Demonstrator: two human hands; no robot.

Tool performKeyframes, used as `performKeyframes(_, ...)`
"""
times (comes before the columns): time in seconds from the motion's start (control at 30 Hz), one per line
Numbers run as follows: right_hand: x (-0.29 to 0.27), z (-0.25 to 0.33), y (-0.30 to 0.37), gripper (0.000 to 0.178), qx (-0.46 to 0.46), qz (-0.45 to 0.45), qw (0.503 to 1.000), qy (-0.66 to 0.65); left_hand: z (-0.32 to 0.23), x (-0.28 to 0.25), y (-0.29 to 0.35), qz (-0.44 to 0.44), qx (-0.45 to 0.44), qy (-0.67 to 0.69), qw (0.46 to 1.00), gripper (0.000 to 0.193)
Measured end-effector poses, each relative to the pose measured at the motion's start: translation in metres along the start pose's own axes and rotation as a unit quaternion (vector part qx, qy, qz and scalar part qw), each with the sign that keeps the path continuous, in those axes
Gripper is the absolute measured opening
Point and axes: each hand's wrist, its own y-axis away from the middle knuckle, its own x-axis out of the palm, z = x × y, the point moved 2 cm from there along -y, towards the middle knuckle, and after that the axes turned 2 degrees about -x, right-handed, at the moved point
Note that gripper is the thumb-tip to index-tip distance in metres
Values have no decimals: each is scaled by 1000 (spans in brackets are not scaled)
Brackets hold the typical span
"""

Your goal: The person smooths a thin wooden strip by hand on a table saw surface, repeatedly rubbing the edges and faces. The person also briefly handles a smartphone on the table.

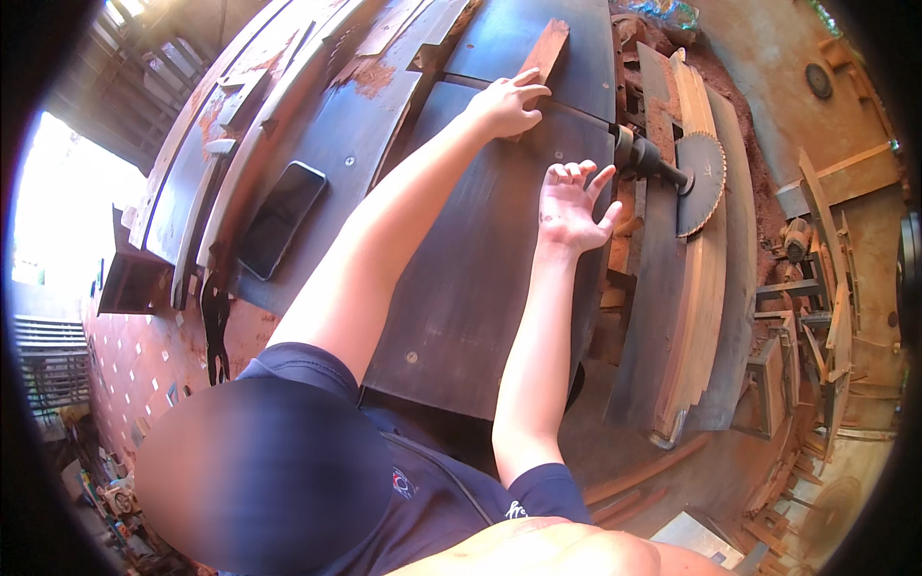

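Observation:
A short reddish-brown piece of wood (548,55) lies on the dark metal machine table (451,278), toward its far end. My left hand (509,106) reaches over it, fingers bent across its near part and holding it against the surface. That hand hides some of the wood. Closer to me and to the right, my right hand (576,209) hovers by the table's right edge, palm turned up and fingers apart and slightly curled. Nothing is in it. A toothed circular saw blade (700,184) on a shaft stands just right of this hand.
A dark smartphone (282,219) lies on the table's left part. Long wooden boards (696,326) run along the right, beneath the blade. Reddish sawdust (370,75) covers parts of the machine. Wooden frames and scraps (768,384) crowd the far right.

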Motion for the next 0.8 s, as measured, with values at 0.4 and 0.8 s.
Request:
performKeyframes(0.4, 7, -9, 1, 51, 8, -20, 998, -57, 35, 25, -123, -28, -53, -33, 998, 47)
performKeyframes(0.8, 11, 6, -4, 51, -25, -19, 998, -63, 43, 30, -139, -27, 3, 70, 997, 25)
